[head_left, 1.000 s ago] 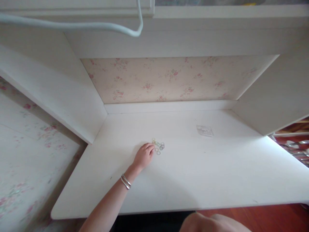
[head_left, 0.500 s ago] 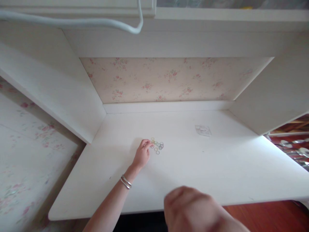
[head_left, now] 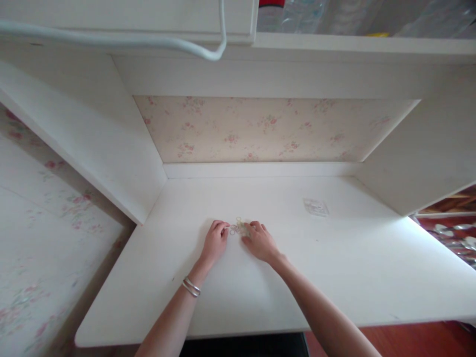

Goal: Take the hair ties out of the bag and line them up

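Several small thin rings (head_left: pixel 233 229), pale and dull in colour, lie in a loose cluster on the white desk (head_left: pixel 282 277). A yellowish ring (head_left: pixel 238 218) sits at the far side of the cluster. My left hand (head_left: pixel 216 241), with two silver bangles (head_left: pixel 191 287) at the wrist, is at the cluster's left edge. Its thumb and forefinger are pinched together; whatever is between them is too small to make out. From the right, my right hand (head_left: pixel 260 241) reaches onto the rings with its fingers apart, touching some and hiding part of the cluster.
A small clear plastic bag (head_left: pixel 316 207) lies flat at the back right of the desk. White side panels (head_left: pixel 420 148) flank the desktop. A white cable (head_left: pixel 167 42) hangs at the upper left, below the cabinet. Clear plastic items (head_left: pixel 305 15) fill the shelf above.
My right hand has come forward from the near edge onto the rings. The cluster's arrangement has shifted slightly. My left hand remains beside it, and the view has tilted a little upward.
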The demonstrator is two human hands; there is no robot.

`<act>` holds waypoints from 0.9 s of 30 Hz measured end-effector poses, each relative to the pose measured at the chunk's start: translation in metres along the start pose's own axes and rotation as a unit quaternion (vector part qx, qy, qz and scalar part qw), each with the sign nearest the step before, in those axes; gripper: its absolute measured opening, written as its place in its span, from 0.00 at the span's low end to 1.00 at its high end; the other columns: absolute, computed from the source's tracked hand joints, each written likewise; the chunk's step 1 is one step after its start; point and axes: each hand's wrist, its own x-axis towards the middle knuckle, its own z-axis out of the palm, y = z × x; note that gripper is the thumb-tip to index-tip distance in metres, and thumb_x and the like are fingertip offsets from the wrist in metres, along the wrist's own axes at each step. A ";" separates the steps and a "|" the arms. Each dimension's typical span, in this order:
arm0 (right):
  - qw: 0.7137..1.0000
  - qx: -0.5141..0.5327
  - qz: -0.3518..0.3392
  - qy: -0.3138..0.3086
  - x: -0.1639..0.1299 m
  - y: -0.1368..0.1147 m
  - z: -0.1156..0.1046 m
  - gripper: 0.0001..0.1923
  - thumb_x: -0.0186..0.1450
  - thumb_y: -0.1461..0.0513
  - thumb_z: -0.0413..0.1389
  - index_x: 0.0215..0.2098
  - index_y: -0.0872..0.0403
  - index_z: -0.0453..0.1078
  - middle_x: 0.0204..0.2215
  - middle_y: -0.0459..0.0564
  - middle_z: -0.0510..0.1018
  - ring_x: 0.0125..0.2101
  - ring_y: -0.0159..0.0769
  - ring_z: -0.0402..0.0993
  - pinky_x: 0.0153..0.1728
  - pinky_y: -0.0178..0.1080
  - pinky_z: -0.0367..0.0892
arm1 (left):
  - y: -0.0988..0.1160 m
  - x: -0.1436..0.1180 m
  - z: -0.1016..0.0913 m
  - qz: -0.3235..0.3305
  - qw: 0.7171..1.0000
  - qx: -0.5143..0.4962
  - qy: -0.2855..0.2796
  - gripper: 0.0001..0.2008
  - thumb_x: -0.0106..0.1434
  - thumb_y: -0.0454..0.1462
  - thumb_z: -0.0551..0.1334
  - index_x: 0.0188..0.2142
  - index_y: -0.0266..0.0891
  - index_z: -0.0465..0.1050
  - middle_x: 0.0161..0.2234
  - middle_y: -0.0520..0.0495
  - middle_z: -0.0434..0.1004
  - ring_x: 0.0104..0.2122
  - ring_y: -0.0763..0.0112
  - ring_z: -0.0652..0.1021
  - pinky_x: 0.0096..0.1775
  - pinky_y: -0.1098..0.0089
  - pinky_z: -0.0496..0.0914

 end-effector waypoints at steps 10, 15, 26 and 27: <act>0.995 0.060 -0.076 0.008 0.033 -0.006 0.006 0.13 0.64 0.67 0.47 0.39 0.52 0.74 0.39 0.49 0.75 0.41 0.32 0.70 0.44 0.32 0.62 | 0.005 -0.008 -0.006 0.036 0.995 0.073 -0.054 0.11 0.60 0.31 0.57 0.42 0.40 0.71 0.40 0.46 0.72 0.43 0.65 0.72 0.47 0.60 0.68; 0.997 0.054 -0.035 0.048 0.035 0.010 -0.005 0.17 0.62 0.69 0.47 0.46 0.54 0.71 0.46 0.52 0.74 0.46 0.35 0.68 0.48 0.36 0.61 | 0.007 -0.011 -0.007 0.049 0.994 0.075 -0.055 0.14 0.62 0.30 0.53 0.45 0.43 0.70 0.47 0.47 0.70 0.46 0.68 0.72 0.50 0.64 0.68; 0.988 -0.001 -0.152 0.001 0.034 -0.012 0.005 0.15 0.65 0.65 0.48 0.46 0.46 0.72 0.47 0.46 0.74 0.49 0.35 0.65 0.51 0.40 0.58 | 0.012 -0.014 -0.005 0.090 0.981 0.158 -0.069 0.13 0.61 0.32 0.56 0.46 0.41 0.71 0.46 0.44 0.72 0.47 0.62 0.71 0.50 0.57 0.66; 0.990 0.007 -0.142 0.005 0.034 -0.009 0.005 0.15 0.64 0.66 0.48 0.43 0.47 0.73 0.45 0.46 0.75 0.48 0.34 0.67 0.50 0.38 0.59 | 0.012 -0.015 -0.006 0.087 0.981 0.161 -0.069 0.13 0.62 0.32 0.55 0.45 0.41 0.71 0.46 0.44 0.72 0.47 0.62 0.72 0.49 0.57 0.66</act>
